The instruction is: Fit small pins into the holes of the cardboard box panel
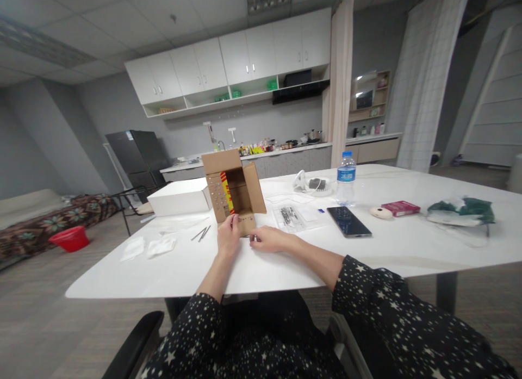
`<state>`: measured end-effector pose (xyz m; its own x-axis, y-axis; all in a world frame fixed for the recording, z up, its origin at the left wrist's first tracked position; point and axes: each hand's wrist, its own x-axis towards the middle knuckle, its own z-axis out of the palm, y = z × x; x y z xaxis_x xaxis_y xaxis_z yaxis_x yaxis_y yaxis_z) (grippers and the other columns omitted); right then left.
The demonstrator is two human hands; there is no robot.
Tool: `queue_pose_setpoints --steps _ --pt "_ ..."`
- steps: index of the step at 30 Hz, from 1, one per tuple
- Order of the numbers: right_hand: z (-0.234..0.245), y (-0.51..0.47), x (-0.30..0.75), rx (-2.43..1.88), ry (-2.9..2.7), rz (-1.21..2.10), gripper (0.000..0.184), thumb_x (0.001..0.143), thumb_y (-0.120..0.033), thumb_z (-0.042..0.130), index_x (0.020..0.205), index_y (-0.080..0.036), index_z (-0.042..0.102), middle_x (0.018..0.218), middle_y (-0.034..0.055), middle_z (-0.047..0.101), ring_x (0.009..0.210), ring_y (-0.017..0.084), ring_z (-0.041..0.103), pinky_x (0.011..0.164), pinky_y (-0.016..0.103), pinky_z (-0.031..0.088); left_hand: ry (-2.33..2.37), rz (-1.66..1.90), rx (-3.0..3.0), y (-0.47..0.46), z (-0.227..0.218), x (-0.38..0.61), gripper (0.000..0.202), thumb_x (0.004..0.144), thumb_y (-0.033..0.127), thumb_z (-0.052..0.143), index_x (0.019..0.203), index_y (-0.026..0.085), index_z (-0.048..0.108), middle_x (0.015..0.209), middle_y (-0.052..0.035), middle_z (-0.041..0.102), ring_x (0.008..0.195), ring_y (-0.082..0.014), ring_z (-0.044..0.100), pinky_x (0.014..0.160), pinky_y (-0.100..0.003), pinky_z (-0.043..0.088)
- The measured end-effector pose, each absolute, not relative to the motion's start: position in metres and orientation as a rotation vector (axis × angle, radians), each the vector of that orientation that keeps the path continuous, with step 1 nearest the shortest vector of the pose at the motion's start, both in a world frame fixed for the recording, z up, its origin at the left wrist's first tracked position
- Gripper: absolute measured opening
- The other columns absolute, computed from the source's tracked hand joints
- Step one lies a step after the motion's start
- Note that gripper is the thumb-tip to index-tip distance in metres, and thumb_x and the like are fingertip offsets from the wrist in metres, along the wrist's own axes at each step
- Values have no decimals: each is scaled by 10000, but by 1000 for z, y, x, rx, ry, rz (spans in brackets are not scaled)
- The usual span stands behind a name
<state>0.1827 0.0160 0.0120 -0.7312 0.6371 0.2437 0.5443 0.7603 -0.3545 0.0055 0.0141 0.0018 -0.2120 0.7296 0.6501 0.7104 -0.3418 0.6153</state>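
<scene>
A small brown cardboard box (234, 190) lies on its side on the white table (285, 259), its flaps spread and its mouth facing me. My left hand (228, 236) rests against the lower flap, fingers curled onto its edge. My right hand (269, 239) lies on the table just right of the box, fingers closed in a pinch near the flap; anything between them is too small to make out. Both sleeves are black with white stars.
A white box (179, 198) sits left of the cardboard box, two thin dark rods (201, 234) and white packets (149, 247) in front of it. To the right are a clear bag of parts (289, 216), a water bottle (346, 179), a phone (348, 222), a red packet (400, 207) and green cloth (463, 211).
</scene>
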Motion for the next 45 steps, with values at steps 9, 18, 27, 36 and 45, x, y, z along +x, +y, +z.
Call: queue_pose_setpoints --steps 9,18,27,36,45 --pt "12 16 182 -920 -2606 378 235 831 -298 544 983 -184 683 923 74 714 839 210 641 690 260 414 1875 1662 1853 10 6 6 329 884 403 465 1024 190 673 954 -80 735 828 -207 672 783 -317 492" --pt "13 15 184 -917 -2610 373 251 832 -297 542 995 -175 689 897 82 714 811 205 639 665 253 407 1883 1724 1742 13 5 2 385 888 420 425 984 159 691 905 -77 730 743 -190 635 723 -301 468" --pt "14 14 183 -932 -2606 373 245 831 -293 554 996 -176 693 901 78 715 821 206 639 675 256 407 1890 1782 1708 14 5 -1 344 866 399 463 959 162 694 895 -72 724 769 -197 627 756 -314 463" --pt "15 13 184 -931 -2606 370 236 832 -288 553 988 -178 691 900 76 712 816 201 633 667 250 401 1942 1874 1626 13 9 -5 351 845 409 481 921 140 694 902 -87 722 745 -190 619 737 -302 467" --pt "16 12 184 -924 -2610 372 240 825 -284 549 989 -180 690 894 75 709 809 197 627 665 248 401 1916 1837 1625 11 11 -2 347 834 409 475 885 149 699 888 -93 733 787 -211 640 782 -325 470"
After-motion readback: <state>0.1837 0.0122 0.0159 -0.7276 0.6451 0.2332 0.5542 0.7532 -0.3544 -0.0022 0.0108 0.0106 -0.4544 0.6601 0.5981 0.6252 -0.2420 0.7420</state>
